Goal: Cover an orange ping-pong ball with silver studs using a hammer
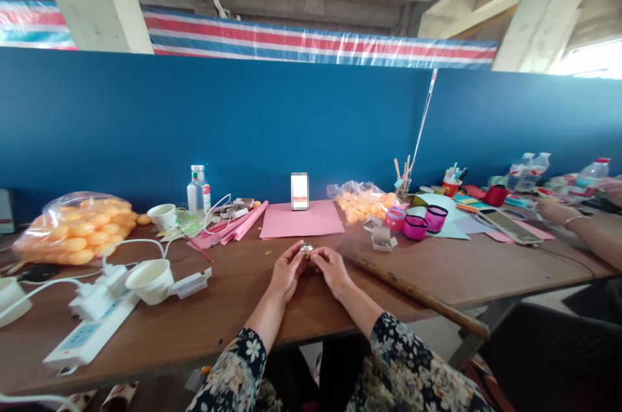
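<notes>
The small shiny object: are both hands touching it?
Touching. The head view shows the fingertips of the left hand and the right hand closed on the small shiny object from both sides.

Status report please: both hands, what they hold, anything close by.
Left hand and right hand pinch one small round object together. Pink paper just beyond. Wooden stick lies right of them.

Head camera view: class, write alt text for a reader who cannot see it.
Both hands, left hand and right hand, pinch a small round object together over a brown table. A pink paper sheet lies just beyond, with bags of orange balls at the left and pink cups at the right.
</notes>
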`<state>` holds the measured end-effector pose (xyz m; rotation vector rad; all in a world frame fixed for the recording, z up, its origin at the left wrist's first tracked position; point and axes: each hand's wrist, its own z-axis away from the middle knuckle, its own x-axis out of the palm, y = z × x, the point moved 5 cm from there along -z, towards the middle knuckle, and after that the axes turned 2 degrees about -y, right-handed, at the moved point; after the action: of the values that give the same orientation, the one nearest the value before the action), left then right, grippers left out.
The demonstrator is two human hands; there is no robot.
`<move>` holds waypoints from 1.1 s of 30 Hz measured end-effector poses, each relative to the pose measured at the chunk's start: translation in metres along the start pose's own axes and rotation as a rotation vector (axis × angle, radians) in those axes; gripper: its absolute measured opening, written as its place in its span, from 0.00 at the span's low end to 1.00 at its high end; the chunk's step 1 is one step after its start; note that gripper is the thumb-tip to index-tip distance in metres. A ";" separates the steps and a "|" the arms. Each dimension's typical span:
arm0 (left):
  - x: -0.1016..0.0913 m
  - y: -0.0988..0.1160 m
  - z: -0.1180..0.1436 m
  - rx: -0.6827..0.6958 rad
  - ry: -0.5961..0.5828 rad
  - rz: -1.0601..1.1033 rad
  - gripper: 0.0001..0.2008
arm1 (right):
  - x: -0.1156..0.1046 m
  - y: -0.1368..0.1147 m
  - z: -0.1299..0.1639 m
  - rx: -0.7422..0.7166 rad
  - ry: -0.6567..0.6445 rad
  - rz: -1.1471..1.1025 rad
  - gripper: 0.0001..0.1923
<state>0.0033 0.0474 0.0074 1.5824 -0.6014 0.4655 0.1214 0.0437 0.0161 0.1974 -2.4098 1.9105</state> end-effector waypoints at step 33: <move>-0.003 -0.001 -0.002 0.029 0.005 -0.043 0.19 | 0.000 0.001 -0.001 0.068 -0.005 -0.016 0.12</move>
<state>0.0013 0.0496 0.0049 1.6184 -0.5584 0.4479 0.1215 0.0450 0.0153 0.2242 -2.3408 1.9883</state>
